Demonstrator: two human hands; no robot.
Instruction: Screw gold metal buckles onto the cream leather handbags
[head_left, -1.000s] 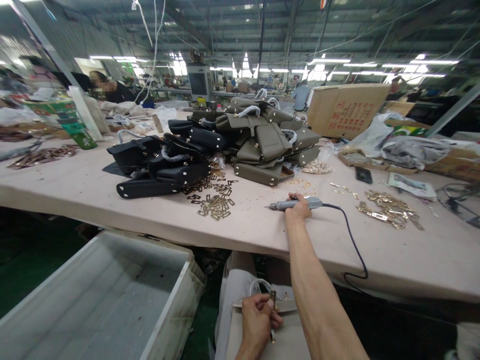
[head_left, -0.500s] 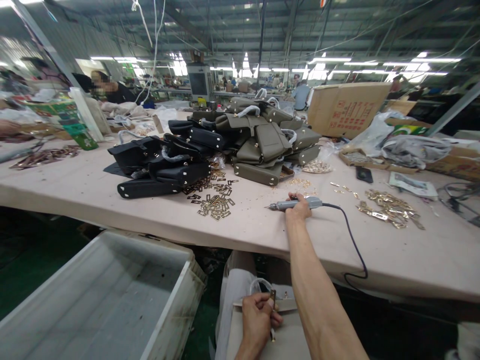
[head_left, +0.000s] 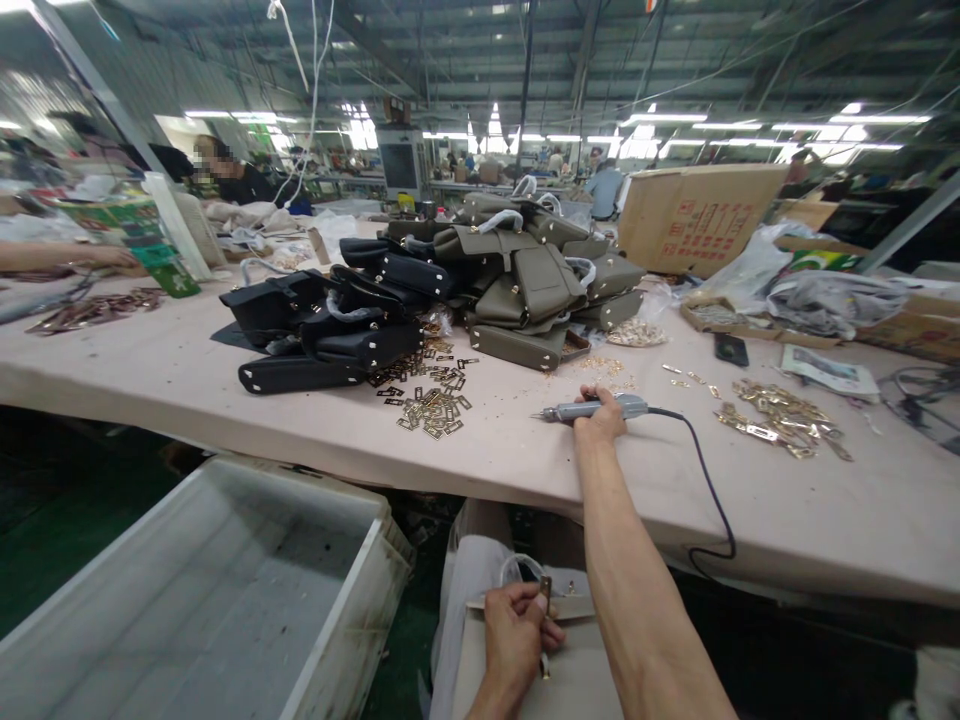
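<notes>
My right hand is closed around a grey electric screwdriver lying level at the table, its tip pointing left and its dark cord trailing right. Down at my lap, my left hand pinches a small metal plate by the flap of a beige handbag. A clear-wrapped handle shows behind those fingers. On the table, left of the screwdriver, lies a pile of rectangular metal frames. Tiny gold pieces are scattered beyond the screwdriver.
Black handbags and olive handbags are heaped mid-table. Gold metal fittings and a phone lie at right, before a cardboard box. A white plastic bin stands below left. Another person's arm reaches in at far left.
Both my hands keep nearly the same place and grip. At far left, the other person's arm has come further into view over the table. The view has shifted slightly.
</notes>
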